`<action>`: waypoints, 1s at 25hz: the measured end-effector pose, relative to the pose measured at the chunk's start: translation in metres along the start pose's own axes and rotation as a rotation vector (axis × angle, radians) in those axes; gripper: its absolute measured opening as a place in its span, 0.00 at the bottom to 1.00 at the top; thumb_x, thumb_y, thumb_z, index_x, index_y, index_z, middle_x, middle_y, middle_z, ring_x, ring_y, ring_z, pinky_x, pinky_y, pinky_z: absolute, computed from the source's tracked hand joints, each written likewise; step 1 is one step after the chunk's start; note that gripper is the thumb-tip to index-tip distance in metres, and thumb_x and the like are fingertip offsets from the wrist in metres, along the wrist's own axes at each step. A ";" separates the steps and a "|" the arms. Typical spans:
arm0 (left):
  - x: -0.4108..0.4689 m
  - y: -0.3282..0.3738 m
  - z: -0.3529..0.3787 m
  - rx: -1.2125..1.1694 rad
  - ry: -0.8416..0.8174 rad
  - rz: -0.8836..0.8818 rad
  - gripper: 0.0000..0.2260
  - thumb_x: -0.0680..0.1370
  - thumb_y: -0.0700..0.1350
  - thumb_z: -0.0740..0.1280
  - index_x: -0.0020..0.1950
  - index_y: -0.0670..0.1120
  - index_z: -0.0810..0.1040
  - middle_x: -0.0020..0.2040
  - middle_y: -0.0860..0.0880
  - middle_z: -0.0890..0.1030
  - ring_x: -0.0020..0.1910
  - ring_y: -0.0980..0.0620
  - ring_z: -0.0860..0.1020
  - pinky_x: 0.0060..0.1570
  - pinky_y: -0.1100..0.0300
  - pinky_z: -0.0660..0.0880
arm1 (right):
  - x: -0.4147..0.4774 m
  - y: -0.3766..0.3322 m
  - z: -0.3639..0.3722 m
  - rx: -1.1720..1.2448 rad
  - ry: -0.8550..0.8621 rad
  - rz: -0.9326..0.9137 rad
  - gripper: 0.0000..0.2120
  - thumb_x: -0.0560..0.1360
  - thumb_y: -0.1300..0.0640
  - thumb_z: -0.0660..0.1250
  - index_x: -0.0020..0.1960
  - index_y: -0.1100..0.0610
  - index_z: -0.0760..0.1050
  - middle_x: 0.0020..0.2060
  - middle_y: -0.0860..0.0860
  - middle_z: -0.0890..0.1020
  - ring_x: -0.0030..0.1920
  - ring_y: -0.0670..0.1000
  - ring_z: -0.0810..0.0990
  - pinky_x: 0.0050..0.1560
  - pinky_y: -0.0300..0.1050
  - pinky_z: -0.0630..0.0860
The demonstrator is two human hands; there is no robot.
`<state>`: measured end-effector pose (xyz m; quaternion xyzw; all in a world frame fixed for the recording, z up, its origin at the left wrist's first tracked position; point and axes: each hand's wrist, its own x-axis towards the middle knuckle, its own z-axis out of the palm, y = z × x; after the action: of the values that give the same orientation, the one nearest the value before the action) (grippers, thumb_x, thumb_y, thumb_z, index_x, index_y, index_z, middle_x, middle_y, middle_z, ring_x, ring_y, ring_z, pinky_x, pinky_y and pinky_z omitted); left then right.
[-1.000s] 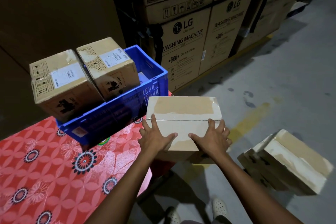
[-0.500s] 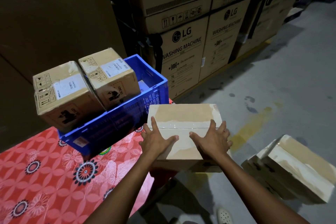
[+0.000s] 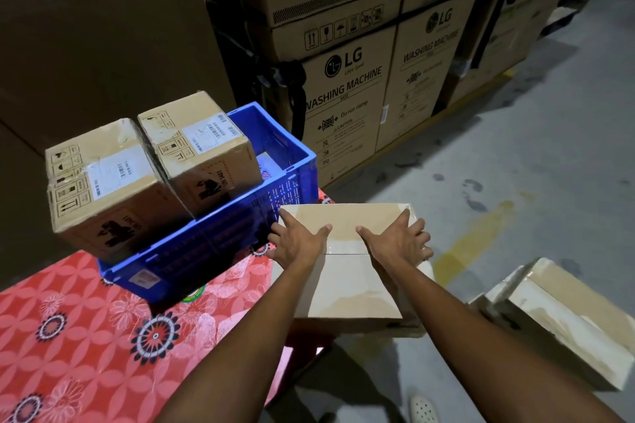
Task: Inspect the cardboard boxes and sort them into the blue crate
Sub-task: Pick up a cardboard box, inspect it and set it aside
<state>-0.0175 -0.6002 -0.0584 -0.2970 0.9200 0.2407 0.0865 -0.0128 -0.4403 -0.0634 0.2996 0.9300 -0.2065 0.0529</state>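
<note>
A plain taped cardboard box (image 3: pixel 347 288) sits at the table's right corner, overhanging the edge, just right of the blue crate (image 3: pixel 240 227). My left hand (image 3: pixel 299 240) lies on its upper left part with fingers spread toward the left edge. My right hand (image 3: pixel 395 240) lies on the upper right part, fingers spread over the right edge. Two labelled cardboard boxes stand tilted in the crate: one at the left end (image 3: pixel 113 189), one behind it in the middle (image 3: pixel 202 148). The crate's right end holds no box.
The crate stands on a table with a red flowered cloth (image 3: pixel 86 336). More plain boxes (image 3: pixel 563 316) lie on the grey floor at the right. Tall washing machine cartons (image 3: pixel 343 96) are stacked behind the table. My shoe (image 3: pixel 424 409) shows below.
The box has tipped so that its seamed face turns up toward me, and both hands have slid farther up it toward the far edge. The crate and its boxes have not moved.
</note>
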 end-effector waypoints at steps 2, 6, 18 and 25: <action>0.003 0.005 -0.001 -0.004 -0.022 -0.003 0.52 0.71 0.69 0.71 0.82 0.48 0.47 0.77 0.39 0.61 0.74 0.37 0.63 0.67 0.39 0.65 | 0.005 -0.003 -0.003 0.001 -0.005 0.000 0.52 0.67 0.27 0.72 0.79 0.54 0.57 0.74 0.60 0.65 0.70 0.63 0.67 0.66 0.61 0.67; 0.002 0.004 -0.002 -0.009 -0.040 0.005 0.52 0.72 0.70 0.69 0.83 0.47 0.45 0.77 0.38 0.61 0.75 0.37 0.62 0.68 0.38 0.65 | 0.008 -0.002 -0.007 0.035 -0.046 0.002 0.52 0.67 0.27 0.72 0.79 0.53 0.57 0.74 0.60 0.65 0.72 0.63 0.66 0.67 0.61 0.66; -0.048 -0.009 -0.044 -0.615 0.107 0.019 0.35 0.75 0.65 0.70 0.72 0.46 0.63 0.70 0.40 0.65 0.69 0.37 0.65 0.63 0.43 0.68 | -0.026 0.034 -0.065 0.646 0.137 0.098 0.37 0.78 0.37 0.66 0.80 0.51 0.58 0.72 0.62 0.63 0.71 0.65 0.64 0.68 0.63 0.65; -0.059 -0.031 -0.040 -0.874 0.220 0.069 0.26 0.75 0.57 0.74 0.55 0.46 0.61 0.59 0.45 0.67 0.57 0.41 0.73 0.49 0.49 0.73 | -0.053 0.056 -0.049 0.933 0.290 0.073 0.30 0.76 0.46 0.74 0.67 0.62 0.64 0.65 0.64 0.73 0.64 0.64 0.73 0.58 0.54 0.71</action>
<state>0.0483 -0.6121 -0.0178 -0.2985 0.7450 0.5765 -0.1536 0.0641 -0.4068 -0.0265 0.3492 0.7249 -0.5555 -0.2100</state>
